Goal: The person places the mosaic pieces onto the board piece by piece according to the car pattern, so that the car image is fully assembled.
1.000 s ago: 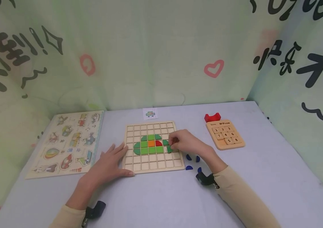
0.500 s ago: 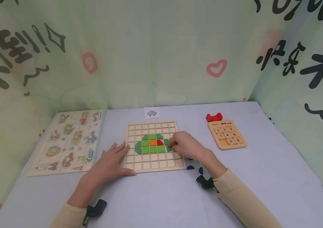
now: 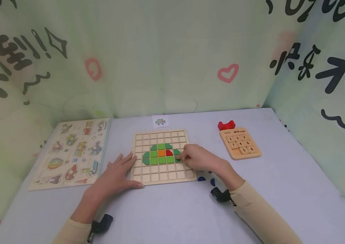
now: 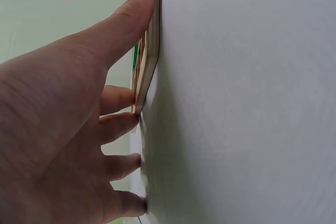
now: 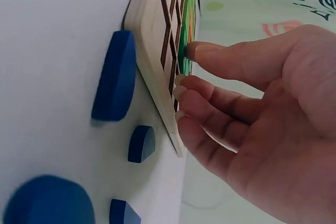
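A wooden grid board (image 3: 164, 177) lies flat on the table with bright green squares, dark green rounded pieces, an orange square (image 3: 161, 153) and a red quarter-round piece (image 3: 169, 153) set in it. My left hand (image 3: 118, 173) rests along its left side, fingers spread, thumb at the near corner. Over the right half reaches my right hand (image 3: 197, 157). In the right wrist view its thumb touches a dark green quarter-round piece (image 5: 182, 51) lying in the grid, and the other fingertips (image 5: 180, 93) are right at the board's surface.
Blue quarter-round pieces (image 3: 201, 178) lie beside the board's right edge. Farther right are a wooden number board (image 3: 241, 152) and a red block (image 3: 226, 125). A picture puzzle (image 3: 68, 152) occupies the left. Behind the grid board lies a small pattern card (image 3: 160, 121).
My right hand has brought the dark green piece slightly left and down into the grid, and its fingers have loosened around it. My left hand has stayed at the board.
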Motion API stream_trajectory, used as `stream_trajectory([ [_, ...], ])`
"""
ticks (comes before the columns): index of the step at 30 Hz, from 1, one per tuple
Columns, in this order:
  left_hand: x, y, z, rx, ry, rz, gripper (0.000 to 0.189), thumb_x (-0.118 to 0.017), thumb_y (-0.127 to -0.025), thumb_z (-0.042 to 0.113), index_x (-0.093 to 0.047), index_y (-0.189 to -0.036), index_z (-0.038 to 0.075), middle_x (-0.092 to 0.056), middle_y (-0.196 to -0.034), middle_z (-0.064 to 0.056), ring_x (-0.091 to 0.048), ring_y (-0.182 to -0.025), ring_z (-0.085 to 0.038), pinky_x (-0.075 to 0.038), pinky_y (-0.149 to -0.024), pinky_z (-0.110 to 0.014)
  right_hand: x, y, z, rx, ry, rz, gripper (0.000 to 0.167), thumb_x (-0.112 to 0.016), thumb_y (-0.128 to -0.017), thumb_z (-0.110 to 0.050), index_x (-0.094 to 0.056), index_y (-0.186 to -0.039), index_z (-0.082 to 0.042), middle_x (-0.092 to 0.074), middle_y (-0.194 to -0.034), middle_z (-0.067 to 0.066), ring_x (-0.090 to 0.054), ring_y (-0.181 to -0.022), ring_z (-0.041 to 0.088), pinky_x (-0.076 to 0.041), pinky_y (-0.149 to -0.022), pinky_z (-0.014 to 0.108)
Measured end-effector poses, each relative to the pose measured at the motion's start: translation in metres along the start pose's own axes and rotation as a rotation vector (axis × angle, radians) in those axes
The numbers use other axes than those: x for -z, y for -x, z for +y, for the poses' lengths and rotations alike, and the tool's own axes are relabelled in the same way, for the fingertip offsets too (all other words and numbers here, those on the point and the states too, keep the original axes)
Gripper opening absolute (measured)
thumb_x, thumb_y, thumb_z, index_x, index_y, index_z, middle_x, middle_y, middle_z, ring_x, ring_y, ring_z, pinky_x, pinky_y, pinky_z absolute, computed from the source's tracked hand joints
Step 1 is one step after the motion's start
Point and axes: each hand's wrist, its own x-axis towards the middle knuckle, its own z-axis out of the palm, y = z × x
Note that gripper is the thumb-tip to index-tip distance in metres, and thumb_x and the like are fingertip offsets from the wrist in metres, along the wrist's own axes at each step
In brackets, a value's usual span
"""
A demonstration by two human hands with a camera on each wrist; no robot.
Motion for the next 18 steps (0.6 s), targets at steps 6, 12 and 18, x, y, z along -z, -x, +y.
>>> stream_trajectory([
  [6, -0.004, -0.001, -0.002, -0.010, 0.009, 0.004, 0.109, -0.076, -0.070, 0.069, -0.037, -0.154, 0.012, -0.028, -0.164, -0.010, -0.016, -0.152, -0.047, -0.014, -0.113, -0.077, 0.010, 0.011, 0.007, -0.061, -0.015, 0.044, 0.021, -0.060, -0.090, -0.001, -0.076, -0.101, -0.009, -0.066, -0.089, 0.003, -0.053, -0.077, 0.017, -0.044, -0.062, 0.026],
  [12, -0.003, -0.001, -0.001, -0.009, 0.002, 0.001, 0.109, -0.076, -0.070, 0.069, -0.036, -0.154, 0.012, -0.027, -0.165, -0.010, -0.016, -0.152, -0.047, -0.014, -0.113, -0.077, 0.017, 0.027, 0.015, -0.223, 0.069, 0.005, 0.016, -0.073, -0.085, -0.011, -0.065, -0.072, -0.013, -0.057, -0.065, 0.001, -0.053, -0.060, 0.015, -0.041, -0.054, 0.026],
  [18, 0.000, 0.000, -0.001, -0.005, 0.000, -0.002, 0.109, -0.077, -0.070, 0.067, -0.037, -0.154, 0.011, -0.027, -0.165, -0.011, -0.016, -0.151, -0.048, -0.015, -0.113, -0.077, 0.013, 0.030, 0.020, -0.258, 0.072, -0.022, 0.021, -0.080, -0.081, -0.012, -0.064, -0.067, -0.011, -0.055, -0.060, -0.001, -0.051, -0.057, 0.014, -0.039, -0.053, 0.024],
])
